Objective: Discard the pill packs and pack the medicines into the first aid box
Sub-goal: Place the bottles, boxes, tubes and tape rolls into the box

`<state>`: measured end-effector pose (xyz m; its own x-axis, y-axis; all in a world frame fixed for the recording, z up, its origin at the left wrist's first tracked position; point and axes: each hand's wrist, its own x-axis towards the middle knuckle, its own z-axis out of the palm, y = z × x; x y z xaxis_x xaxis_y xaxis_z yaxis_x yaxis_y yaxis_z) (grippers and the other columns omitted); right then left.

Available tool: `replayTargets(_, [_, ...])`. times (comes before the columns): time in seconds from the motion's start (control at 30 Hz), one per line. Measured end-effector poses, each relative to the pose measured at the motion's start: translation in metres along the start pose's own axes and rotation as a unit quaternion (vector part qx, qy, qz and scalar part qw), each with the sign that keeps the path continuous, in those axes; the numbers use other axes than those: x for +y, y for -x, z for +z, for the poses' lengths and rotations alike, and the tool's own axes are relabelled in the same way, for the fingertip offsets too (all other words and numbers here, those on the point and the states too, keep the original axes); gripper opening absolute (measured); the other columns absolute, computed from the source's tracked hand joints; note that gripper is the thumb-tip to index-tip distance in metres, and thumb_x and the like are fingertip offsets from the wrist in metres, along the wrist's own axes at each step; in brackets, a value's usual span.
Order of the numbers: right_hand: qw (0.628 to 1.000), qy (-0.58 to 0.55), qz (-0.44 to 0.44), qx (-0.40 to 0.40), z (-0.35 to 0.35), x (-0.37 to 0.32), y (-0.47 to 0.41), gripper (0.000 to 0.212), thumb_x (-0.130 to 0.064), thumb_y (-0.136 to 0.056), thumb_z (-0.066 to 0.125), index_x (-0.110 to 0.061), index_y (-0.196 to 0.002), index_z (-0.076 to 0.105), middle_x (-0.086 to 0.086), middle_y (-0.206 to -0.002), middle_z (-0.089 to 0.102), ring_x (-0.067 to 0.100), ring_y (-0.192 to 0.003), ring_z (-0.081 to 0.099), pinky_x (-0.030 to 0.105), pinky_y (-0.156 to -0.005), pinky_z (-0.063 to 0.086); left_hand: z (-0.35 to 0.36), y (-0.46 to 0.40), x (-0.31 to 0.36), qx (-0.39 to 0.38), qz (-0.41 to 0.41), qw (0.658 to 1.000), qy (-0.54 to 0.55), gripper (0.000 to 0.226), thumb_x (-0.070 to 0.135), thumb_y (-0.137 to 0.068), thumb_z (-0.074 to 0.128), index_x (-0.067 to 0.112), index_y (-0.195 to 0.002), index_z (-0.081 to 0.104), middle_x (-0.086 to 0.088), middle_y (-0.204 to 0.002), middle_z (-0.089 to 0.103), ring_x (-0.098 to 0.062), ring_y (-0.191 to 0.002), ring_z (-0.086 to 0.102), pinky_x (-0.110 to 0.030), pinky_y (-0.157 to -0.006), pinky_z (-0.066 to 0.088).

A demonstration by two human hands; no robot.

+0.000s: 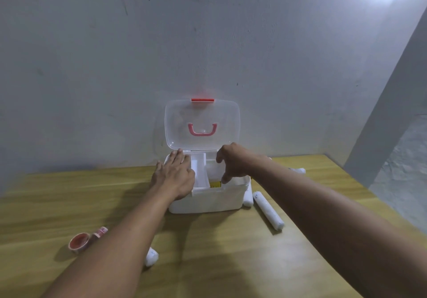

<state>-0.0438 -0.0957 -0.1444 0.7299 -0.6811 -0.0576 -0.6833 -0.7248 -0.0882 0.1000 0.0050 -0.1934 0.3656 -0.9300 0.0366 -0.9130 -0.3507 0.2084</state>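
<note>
A white first aid box (217, 199) stands on the wooden table (219, 251) against the wall, its clear lid (202, 124) with a pink handle raised upright. My left hand (174, 176) lies flat with straight fingers on the box's left rim and inner tray. Over the open right side of the box hovers my right hand (232, 162), fingers curled downward, empty as far as I can see. A small yellow item (215, 184) shows inside the box just below the right fingertips.
White gauze rolls lie around the box: one (268, 209) to its right, one (248, 196) against its right wall, one (151, 256) under my left forearm, another (299, 170) behind my right arm. A red tape roll (79, 242) and a small red-white pack (100, 231) sit front left.
</note>
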Motion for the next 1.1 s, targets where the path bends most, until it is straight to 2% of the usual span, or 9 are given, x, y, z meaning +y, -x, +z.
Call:
replayTargets(0.1, [0.997, -0.062, 0.029, 0.026, 0.005, 0.006, 0.001, 0.063, -0.021, -0.065, 0.088, -0.009, -0.121, 0.062, 0.009, -0.116, 0.064, 0.026, -0.104, 0.059, 0.027, -0.077, 0.045, 0.0, 0.0, 0.0, -0.005, 0.002, 1.0, -0.009, 0.055, 0.032, -0.1, 0.017, 0.022, -0.153, 0.011, -0.002, -0.162, -0.006, -0.018, -0.15, -0.005, -0.049, -0.121, 0.004])
replayTargets(0.23, [0.989, -0.096, 0.107, 0.02, 0.007, 0.012, 0.003, 0.041, -0.004, -0.075, 0.075, 0.001, -0.114, 0.062, 0.016, -0.104, 0.069, 0.028, -0.094, 0.066, 0.036, -0.08, 0.057, 0.0, 0.0, 0.0, -0.011, 0.003, 1.0, -0.019, 0.054, 0.036, -0.1, 0.016, 0.024, -0.153, 0.011, -0.002, -0.162, -0.008, -0.018, -0.15, -0.006, -0.049, -0.12, 0.004])
replayTargets(0.33, [0.984, -0.127, 0.121, -0.022, 0.009, 0.008, 0.003, 0.044, -0.005, -0.08, 0.073, 0.001, -0.12, 0.057, 0.015, -0.114, 0.064, 0.029, -0.102, 0.064, 0.034, -0.081, 0.055, 0.0, -0.001, 0.001, -0.014, 0.001, 1.0, -0.021, 0.054, 0.036, -0.1, 0.016, 0.025, -0.153, 0.01, -0.003, -0.162, -0.009, -0.018, -0.15, -0.007, -0.049, -0.12, 0.004])
replayTargets(0.5, [0.958, -0.26, 0.121, -0.029, 0.022, 0.005, -0.009, 0.044, 0.005, -0.083, 0.055, 0.001, -0.125, 0.041, 0.019, -0.109, 0.065, 0.037, -0.093, 0.068, 0.048, -0.081, 0.058, 0.001, -0.002, 0.0, -0.015, -0.005, 1.0, -0.021, 0.054, 0.035, -0.1, 0.017, 0.025, -0.153, 0.011, -0.002, -0.162, -0.008, -0.017, -0.15, -0.007, -0.048, -0.121, 0.005])
replayTargets(0.67, [0.946, -0.302, 0.115, -0.029, 0.023, 0.005, -0.011, 0.055, 0.006, -0.084, 0.054, -0.003, -0.135, 0.036, 0.02, -0.118, 0.063, 0.037, -0.097, 0.067, 0.046, -0.084, 0.058, 0.0, -0.001, 0.002, -0.016, -0.007, 1.0, -0.02, 0.054, 0.035, -0.1, 0.017, 0.026, -0.153, 0.012, -0.001, -0.162, -0.009, -0.017, -0.15, -0.008, -0.048, -0.12, 0.004])
replayTargets(0.83, [0.919, -0.375, 0.12, -0.026, 0.018, 0.011, -0.002, 0.051, 0.008, -0.091, 0.044, -0.005, -0.139, 0.035, 0.027, -0.119, 0.058, 0.037, -0.089, 0.071, 0.047, -0.079, 0.06, 0.0, 0.0, 0.002, -0.018, -0.008, 1.0, -0.024, 0.054, 0.035, -0.1, 0.016, 0.025, -0.153, 0.01, -0.001, -0.162, -0.01, -0.017, -0.15, -0.008, -0.048, -0.121, 0.006])
replayTargets(0.97, [0.889, -0.43, 0.134, 0.081, -0.009, 0.041, 0.01, 0.034, 0.008, -0.087, 0.053, -0.002, -0.12, 0.052, 0.023, -0.099, 0.066, 0.029, -0.075, 0.07, 0.044, -0.067, 0.061, 0.0, -0.001, 0.002, -0.017, -0.008, 0.999, -0.027, 0.054, 0.035, -0.1, 0.016, 0.026, -0.153, 0.01, -0.001, -0.162, -0.01, -0.017, -0.15, -0.007, -0.049, -0.121, 0.007])
replayTargets(1.07, [0.89, -0.362, 0.23, 0.153, -0.019, 0.08, 0.02, 0.015, 0.004, -0.082, 0.053, 0.003, -0.09, 0.065, 0.021, -0.082, 0.071, 0.031, -0.066, 0.07, 0.041, -0.058, 0.06, 0.0, -0.001, 0.002, -0.022, -0.011, 0.999, -0.03, 0.054, 0.035, -0.099, 0.015, 0.027, -0.153, 0.01, 0.0, -0.162, -0.011, -0.016, -0.149, -0.008, -0.049, -0.12, 0.007])
replayTargets(1.1, [0.89, -0.328, 0.275, 0.156, -0.017, 0.094, 0.024, 0.016, 0.002, -0.081, 0.051, 0.005, -0.078, 0.066, 0.02, -0.073, 0.071, 0.032, -0.063, 0.071, 0.042, -0.058, 0.061, 0.0, -0.001, 0.002, -0.024, -0.012, 0.999, -0.03, 0.054, 0.034, -0.099, 0.015, 0.027, -0.153, 0.009, 0.0, -0.162, -0.011, -0.016, -0.149, -0.008, -0.049, -0.12, 0.007])
